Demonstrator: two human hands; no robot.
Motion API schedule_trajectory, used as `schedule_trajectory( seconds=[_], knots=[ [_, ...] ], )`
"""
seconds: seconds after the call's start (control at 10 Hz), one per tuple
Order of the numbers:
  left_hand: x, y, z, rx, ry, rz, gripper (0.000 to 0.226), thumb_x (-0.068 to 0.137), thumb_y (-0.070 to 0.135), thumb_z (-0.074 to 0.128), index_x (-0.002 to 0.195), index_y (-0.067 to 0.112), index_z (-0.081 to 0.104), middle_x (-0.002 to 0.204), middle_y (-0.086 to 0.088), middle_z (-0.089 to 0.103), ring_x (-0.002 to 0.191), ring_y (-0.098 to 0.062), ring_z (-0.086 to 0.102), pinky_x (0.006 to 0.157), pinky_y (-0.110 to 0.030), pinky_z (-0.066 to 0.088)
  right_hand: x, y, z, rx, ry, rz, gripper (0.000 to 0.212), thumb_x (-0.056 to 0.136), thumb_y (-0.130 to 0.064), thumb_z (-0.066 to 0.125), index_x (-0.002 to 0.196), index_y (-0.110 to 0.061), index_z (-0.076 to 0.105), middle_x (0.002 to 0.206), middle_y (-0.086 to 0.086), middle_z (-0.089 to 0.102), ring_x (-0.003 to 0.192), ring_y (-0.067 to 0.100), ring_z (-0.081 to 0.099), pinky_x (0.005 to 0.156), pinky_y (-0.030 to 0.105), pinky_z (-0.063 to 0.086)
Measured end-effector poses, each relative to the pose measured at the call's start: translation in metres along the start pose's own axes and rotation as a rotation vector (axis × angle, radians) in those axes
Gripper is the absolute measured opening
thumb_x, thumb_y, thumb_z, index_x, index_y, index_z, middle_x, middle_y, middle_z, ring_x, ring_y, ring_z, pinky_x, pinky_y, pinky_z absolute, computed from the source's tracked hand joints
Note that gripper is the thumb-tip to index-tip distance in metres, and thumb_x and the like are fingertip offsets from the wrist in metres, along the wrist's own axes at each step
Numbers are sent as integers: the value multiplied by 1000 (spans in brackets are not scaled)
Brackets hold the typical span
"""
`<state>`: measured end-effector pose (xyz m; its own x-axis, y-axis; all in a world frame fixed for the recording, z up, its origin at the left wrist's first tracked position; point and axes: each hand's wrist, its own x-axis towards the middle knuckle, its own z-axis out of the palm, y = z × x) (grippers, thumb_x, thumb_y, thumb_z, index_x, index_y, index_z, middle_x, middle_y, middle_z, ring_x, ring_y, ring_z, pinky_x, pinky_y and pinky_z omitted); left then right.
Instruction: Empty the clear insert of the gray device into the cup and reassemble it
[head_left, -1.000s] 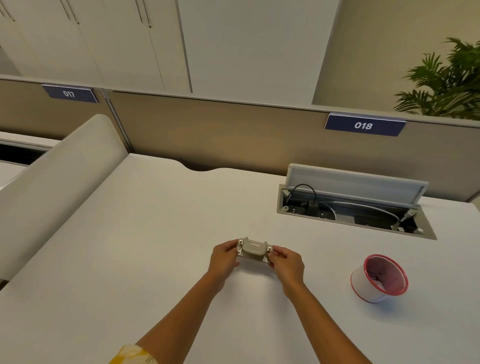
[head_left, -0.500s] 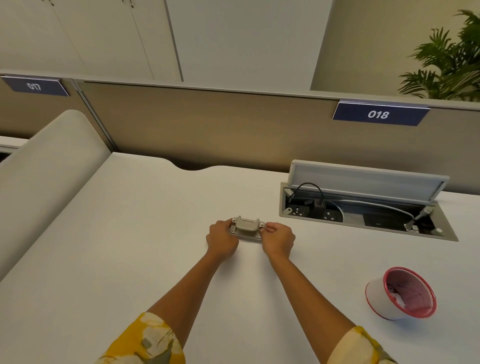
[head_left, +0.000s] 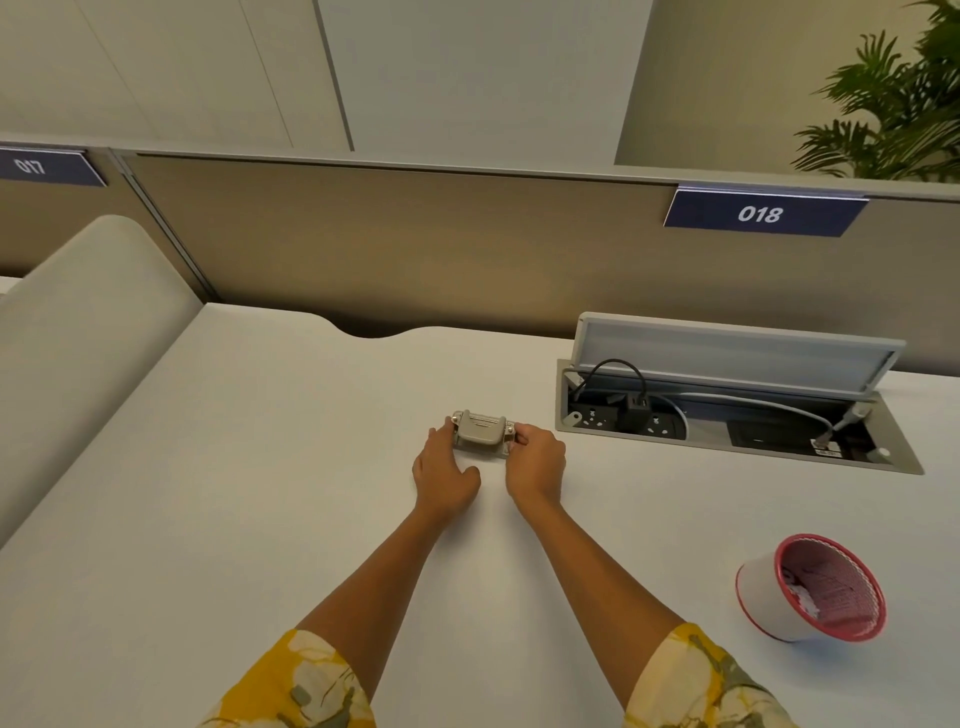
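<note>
head view: gray device (head_left: 481, 430) flat on desk (head_left: 260, 467), left hand (head_left: 443, 474) and right hand (head_left: 535, 464) pinching its ends
grip: both closed on device
cup (head_left: 810, 590): near right, well apart
step: likely seating the device; clear insert not discernible
next: confirm insert is in, let go
</note>
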<state>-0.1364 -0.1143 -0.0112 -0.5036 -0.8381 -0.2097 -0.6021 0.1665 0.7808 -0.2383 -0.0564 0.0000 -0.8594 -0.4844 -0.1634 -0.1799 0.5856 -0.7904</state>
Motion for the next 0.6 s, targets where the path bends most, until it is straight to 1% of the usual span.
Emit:
schedule_trajectory(
  seconds=[0.1,0.2,0.3,0.4,0.5,0.6],
  knots=[
    [-3,-3,4,7,-34,19,78,85,-2,56,156,10,26,160,-10,38,152,-34,24,124,-51,16,-3,3,1,-79,-11,-22,41,89,8,44,117,-10,69,106,15,73,95,32,67,78,39,56],
    [-2,-4,4,20,-92,39,78,88,-3,50,159,8,18,166,-10,26,156,-33,10,126,-49,4,-4,5,3,-153,-19,-49,42,89,10,43,120,-7,64,109,15,71,99,34,65,80,41,54],
    [-3,-4,0,31,-112,72,76,86,2,49,157,7,21,161,-12,34,152,-34,21,126,-50,11,-7,6,2,-161,-37,-50,41,89,10,43,121,-8,63,109,15,70,101,35,64,80,41,54],
    [-8,-1,-7,18,-113,37,73,91,1,49,158,8,21,164,-12,30,154,-33,17,125,-42,16,-10,5,-6,-80,-61,-12,41,92,5,48,129,-10,59,121,15,67,110,34,63,89,41,54],
    [-17,2,-10,12,-63,37,72,93,-3,48,158,9,19,167,-9,25,157,-29,11,125,-39,15,-16,5,-14,-24,-66,27,45,95,0,51,138,-13,52,133,12,61,121,32,59,97,40,51],
    [-30,6,-5,48,54,111,72,93,-4,49,158,13,22,167,-5,27,157,-26,14,126,-39,18,-26,14,-27,-46,-44,-9,44,97,-8,52,140,-15,49,140,8,57,126,28,56,102,39,47]
  ],
)
